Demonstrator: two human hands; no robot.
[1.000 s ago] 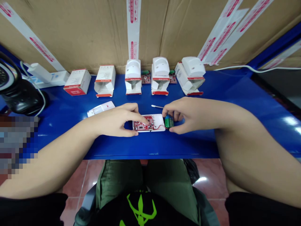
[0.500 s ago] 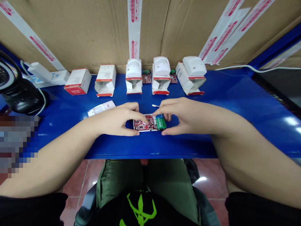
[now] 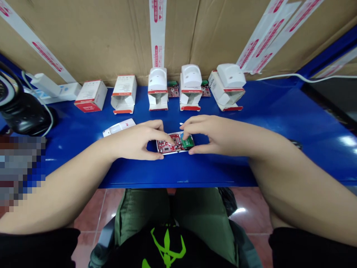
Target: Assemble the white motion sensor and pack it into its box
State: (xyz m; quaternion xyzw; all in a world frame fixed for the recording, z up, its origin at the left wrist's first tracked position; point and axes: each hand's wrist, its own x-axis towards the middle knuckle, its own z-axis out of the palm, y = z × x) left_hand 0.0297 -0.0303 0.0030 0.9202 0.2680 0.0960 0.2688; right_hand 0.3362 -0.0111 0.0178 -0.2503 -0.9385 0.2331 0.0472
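Observation:
A red circuit board (image 3: 166, 144) sits in a shallow white casing on the blue table. My left hand (image 3: 139, 139) grips its left part, with the thumb at the near edge and a finger on the board. At the right end of the casing lies a green block battery (image 3: 188, 142). My right hand (image 3: 214, 136) is closed round this battery, fingertips on its top and thumb at its near right corner. A metal tip (image 3: 181, 125) of some tool shows behind the right fingers; the rest is hidden. A white detector cover (image 3: 119, 127) lies beyond my left wrist.
Along the back stand several small detector boxes (image 3: 123, 85), some open, with white detectors (image 3: 191, 75) on three. Red boards (image 3: 205, 91) lie between them. At left are a power strip (image 3: 67, 91) and a black device (image 3: 25, 115). A white cable (image 3: 292, 76) runs at right.
The right fingers have moved left and onto the battery, which sits slightly further left and tilted. The casing's right end has turned a little away from me. My left hand keeps its grip.

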